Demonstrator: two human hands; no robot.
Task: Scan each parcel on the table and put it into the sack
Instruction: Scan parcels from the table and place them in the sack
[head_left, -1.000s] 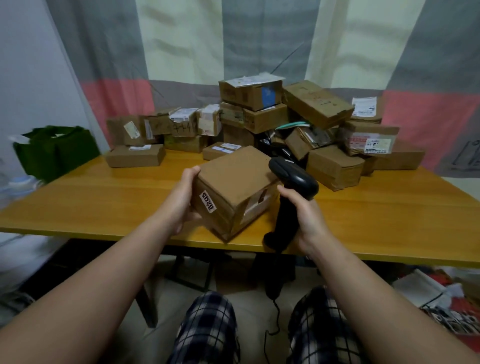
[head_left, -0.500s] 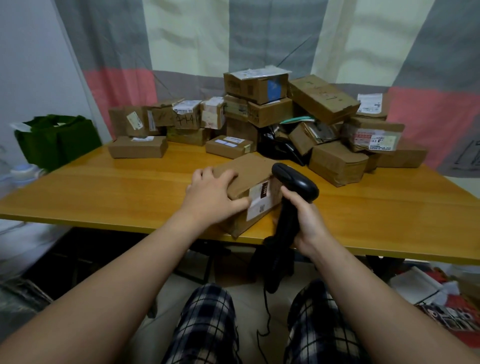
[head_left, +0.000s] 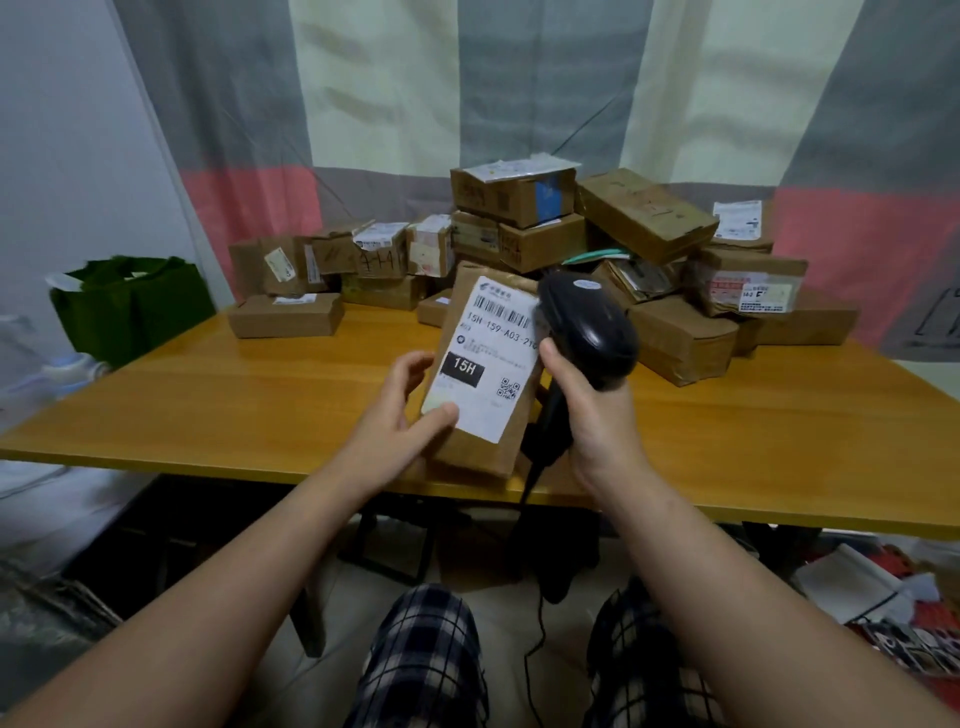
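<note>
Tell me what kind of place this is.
Likely a room at home serving as a makeshift parcel-sorting spot: a heap of cardboard parcels on a wooden table, a striped curtain behind, and a corded barcode scanner.

Dark navy trousers (head_left: 421, 654) checked with white lines cover both knees at six o'clock. The left hand (head_left: 395, 421), the right hand (head_left: 597, 421) and both forearms are bare.

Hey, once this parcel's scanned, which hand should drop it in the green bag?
Left, probably. The left hand grips the parcel, and the green bag sits on that side; the right hand is holding the scanner.
</note>
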